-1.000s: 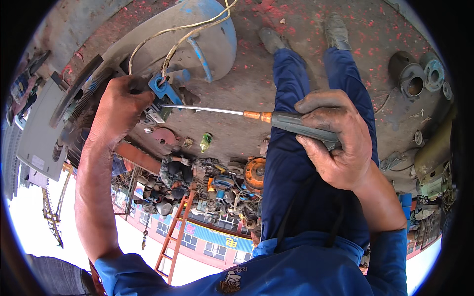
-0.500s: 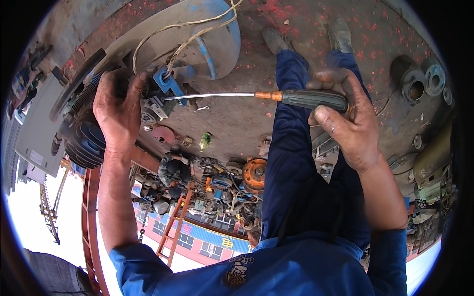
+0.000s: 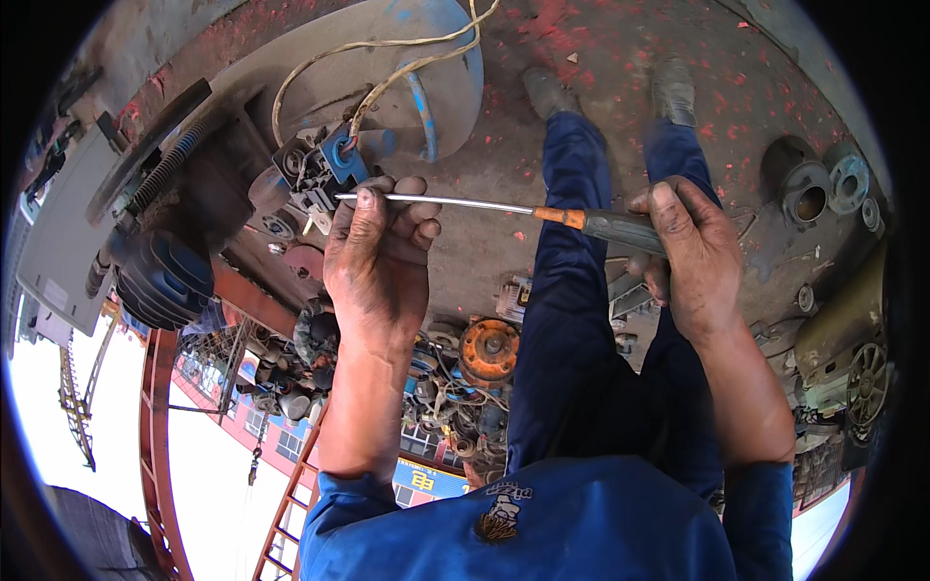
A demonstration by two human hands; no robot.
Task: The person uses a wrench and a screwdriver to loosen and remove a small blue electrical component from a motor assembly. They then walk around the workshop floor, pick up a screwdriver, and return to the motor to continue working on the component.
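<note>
A long screwdriver (image 3: 562,217), with a thin metal shaft, an orange collar and a dark handle, lies level between my two hands. My right hand (image 3: 699,261) is closed round the handle's end. The thumb and fingers of my left hand (image 3: 373,271) pinch the shaft close to its tip. That tip meets the dark terminal-like block (image 3: 312,184) of a small electrical part, just past my left fingertips. A blue metal bracket (image 3: 341,160) is fixed beside the block, and a pale cable (image 3: 366,105) enters it. Whether the tip sits on a screw is hidden.
A large rounded tank (image 3: 450,107) stands behind the part. A black finned motor or pump (image 3: 165,281) and a spring-like coil (image 3: 165,174) are at left. Metal cylinders (image 3: 809,201) stand at right. An orange round housing (image 3: 487,351) lies among scrap parts near a crouching person (image 3: 315,334).
My left hand has come rightward from beside the part and taken hold of the screwdriver's shaft. My right hand has shifted its grip on the handle, thumb now on top.
</note>
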